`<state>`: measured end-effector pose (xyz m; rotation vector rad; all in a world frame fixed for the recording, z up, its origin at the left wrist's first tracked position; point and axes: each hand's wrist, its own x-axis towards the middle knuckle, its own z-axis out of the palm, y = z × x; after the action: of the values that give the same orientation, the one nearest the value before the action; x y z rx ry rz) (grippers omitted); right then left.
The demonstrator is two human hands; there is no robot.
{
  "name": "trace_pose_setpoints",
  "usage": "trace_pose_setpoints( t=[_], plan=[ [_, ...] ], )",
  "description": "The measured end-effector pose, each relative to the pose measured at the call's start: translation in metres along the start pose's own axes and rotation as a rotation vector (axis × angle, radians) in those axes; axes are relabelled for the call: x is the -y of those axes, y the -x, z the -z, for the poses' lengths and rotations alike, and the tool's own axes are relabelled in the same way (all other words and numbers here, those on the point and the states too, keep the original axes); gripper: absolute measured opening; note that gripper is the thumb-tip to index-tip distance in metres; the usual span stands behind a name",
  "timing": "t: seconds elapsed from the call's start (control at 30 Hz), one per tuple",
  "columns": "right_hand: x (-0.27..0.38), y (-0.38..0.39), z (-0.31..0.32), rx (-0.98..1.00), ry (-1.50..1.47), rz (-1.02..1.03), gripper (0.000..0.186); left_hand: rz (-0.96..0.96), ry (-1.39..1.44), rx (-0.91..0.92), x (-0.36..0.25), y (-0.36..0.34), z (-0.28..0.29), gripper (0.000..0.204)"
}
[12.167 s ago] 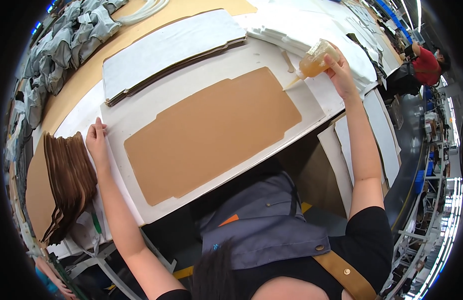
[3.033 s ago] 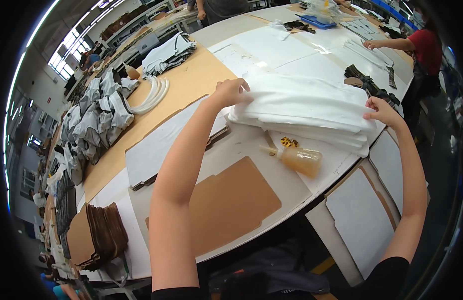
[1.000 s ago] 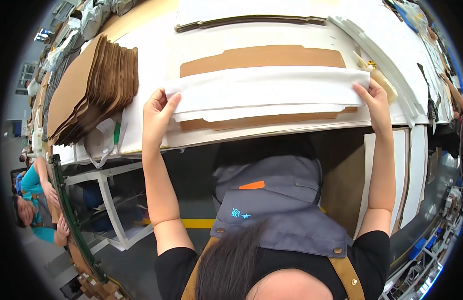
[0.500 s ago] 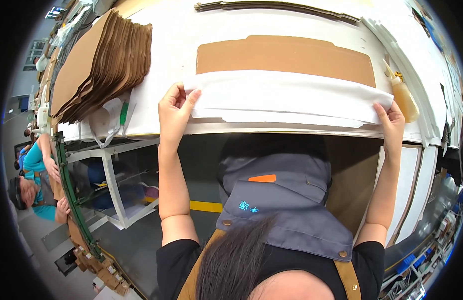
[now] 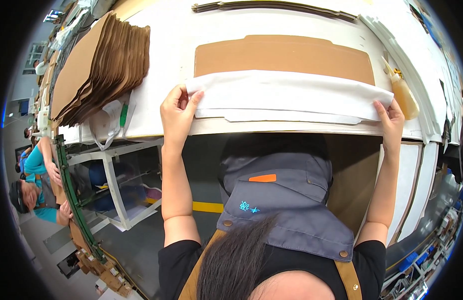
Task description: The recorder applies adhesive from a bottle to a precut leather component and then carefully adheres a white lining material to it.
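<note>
My left hand (image 5: 179,112) pinches the left end of a long white sheet (image 5: 286,95) between thumb and fingers. At the sheet's right end, my right hand (image 5: 391,117) grips the corner in the same way. Stretched between both hands, the sheet bows slightly upward in the middle. Behind it a brown cardboard piece (image 5: 281,55) with stepped edges lies flat on the white table, its near part covered by the sheet. Below the sheet's lower edge shows another white stepped edge; what it belongs to I cannot tell.
A thick stack of brown cardboard (image 5: 104,65) stands at the left, with a green-handled tool (image 5: 124,114) beside it. A squeeze bottle of yellowish liquid (image 5: 405,97) lies at the right. Flat dark-edged pieces (image 5: 271,6) rest at the back. A co-worker (image 5: 39,175) is at far left.
My left hand has shifted slightly right with its end of the sheet. My right hand stays almost where it was, still gripping the sheet.
</note>
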<state>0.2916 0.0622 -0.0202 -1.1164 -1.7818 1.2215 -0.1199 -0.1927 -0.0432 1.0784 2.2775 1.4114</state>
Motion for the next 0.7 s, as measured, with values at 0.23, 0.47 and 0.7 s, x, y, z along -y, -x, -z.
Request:
trace_pose_setpoints(
  t=[0.23, 0.47, 0.7],
  plan=[
    [-0.007, 0.0, 0.002, -0.001, -0.028, 0.024, 0.02, -0.045, -0.059, -0.021, 0.01, -0.001, -0.003, 0.027],
    [-0.007, -0.002, 0.0, -0.007, 0.005, 0.027, 0.019, -0.032, -0.019, 0.0, 0.008, 0.0, -0.001, 0.02],
    [-0.008, -0.007, -0.001, -0.061, 0.11, 0.122, 0.018, -0.064, -0.039, 0.005, -0.005, 0.0, -0.004, 0.019]
  ],
)
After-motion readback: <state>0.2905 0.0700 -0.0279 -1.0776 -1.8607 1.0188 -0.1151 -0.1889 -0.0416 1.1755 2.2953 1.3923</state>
